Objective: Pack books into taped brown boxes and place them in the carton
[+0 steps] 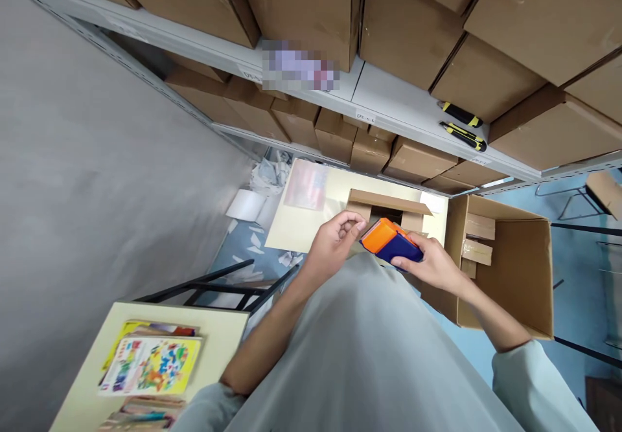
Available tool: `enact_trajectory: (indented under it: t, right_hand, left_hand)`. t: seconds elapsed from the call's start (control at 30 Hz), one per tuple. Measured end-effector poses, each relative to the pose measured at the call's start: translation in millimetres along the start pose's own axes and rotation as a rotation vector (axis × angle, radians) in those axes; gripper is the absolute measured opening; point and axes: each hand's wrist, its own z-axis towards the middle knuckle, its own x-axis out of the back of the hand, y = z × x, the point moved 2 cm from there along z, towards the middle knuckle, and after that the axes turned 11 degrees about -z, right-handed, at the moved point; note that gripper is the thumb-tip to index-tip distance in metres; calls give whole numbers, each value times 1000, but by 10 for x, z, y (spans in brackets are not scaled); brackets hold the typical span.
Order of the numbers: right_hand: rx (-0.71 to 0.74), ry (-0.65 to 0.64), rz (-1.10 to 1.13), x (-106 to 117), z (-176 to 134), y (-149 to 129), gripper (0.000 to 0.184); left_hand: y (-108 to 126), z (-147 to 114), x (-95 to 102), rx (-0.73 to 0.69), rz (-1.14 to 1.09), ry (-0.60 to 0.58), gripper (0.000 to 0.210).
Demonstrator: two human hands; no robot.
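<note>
My right hand (430, 262) is wrapped round an orange and dark blue tape dispenser (389, 241), held just in front of my body. Its orange end points left. Close beside that end is my left hand (337, 238), its fingers curled into a pinch. Anything between those fingertips is too small to make out. Behind the dispenser, a small cardboard box (389, 200) stands on the pale table with its flap up; its lower part is partly hidden by my hands and the dispenser.
A large open carton (518, 263) holding small boxes stands at the right. Cardboard boxes fill the shelf (398, 92) ahead, where two yellow-black box cutters (462, 135) lie. Several books (155, 361) rest on a side table (218, 318) at the lower left. A grey wall (97, 160) rises at the left.
</note>
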Motion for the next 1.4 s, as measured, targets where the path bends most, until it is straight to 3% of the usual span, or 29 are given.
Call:
enact_trajectory:
  t: [0.2, 0.37, 0.5, 0.67, 0.87, 1.07, 1.27, 1.4]
  right_hand:
    - [17, -178, -138, 266, 46, -176, 43]
    - [-77, -260, -226, 633, 47, -173, 47]
    - [-163, -400, -112, 845, 228, -153, 56]
    - [-240, -495, -6, 961, 616, -112, 66]
    - [-269, -520, -19, 1106, 800, -23, 69]
    - [-276, -516, 17, 1074, 992, 99, 67]
    - [-263, -645, 107, 842, 1120, 286, 66]
    - [-268, -630, 134, 685, 1103, 425, 66]
  left_hand:
    - [-93, -55, 102, 108, -124, 57, 36]
    - [-207, 55, 599, 31, -224, 332, 34]
    - [-365, 167, 848, 78, -295, 323, 31]
    - [-534, 208, 747, 196, -540, 363, 32]
    - [-696, 227, 612, 388, -822, 262, 32]
    - [-840, 383, 685, 442, -854, 269, 26]
    - [-926, 498, 728, 469, -863, 278, 26]
    - [-964, 493, 751, 496, -873, 257, 25]
